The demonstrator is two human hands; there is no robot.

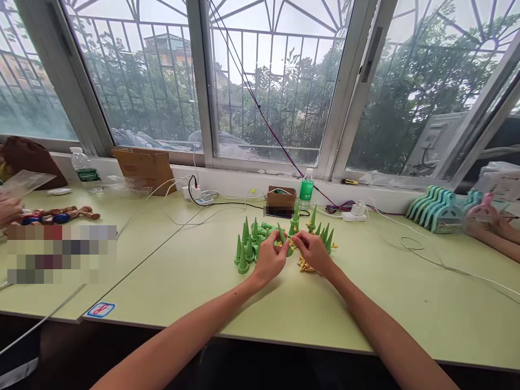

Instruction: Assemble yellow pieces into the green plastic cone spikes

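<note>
My left hand (270, 259) is closed around a green cone-shaped spike (281, 234), whose tip points up past the fingers. Close beside it, my right hand (316, 252) has thumb and forefinger pinched together at the spike; whatever small piece they hold is hidden. Several more green spikes (242, 261) stand and lie to the left of my hands. Another group of upright green spikes (328, 241) is behind my right hand, with small yellow parts among them. Under my right wrist lies a pile of small tan and yellow pegs (304, 265).
Behind the spikes are a small brown box (281, 202) and a green-labelled bottle (306, 188). White cables run to a power strip (353, 216). Hangers (436, 210) and another person's arms are at the right. At far left, another person's hand (10, 210) is near wooden pieces (67, 215).
</note>
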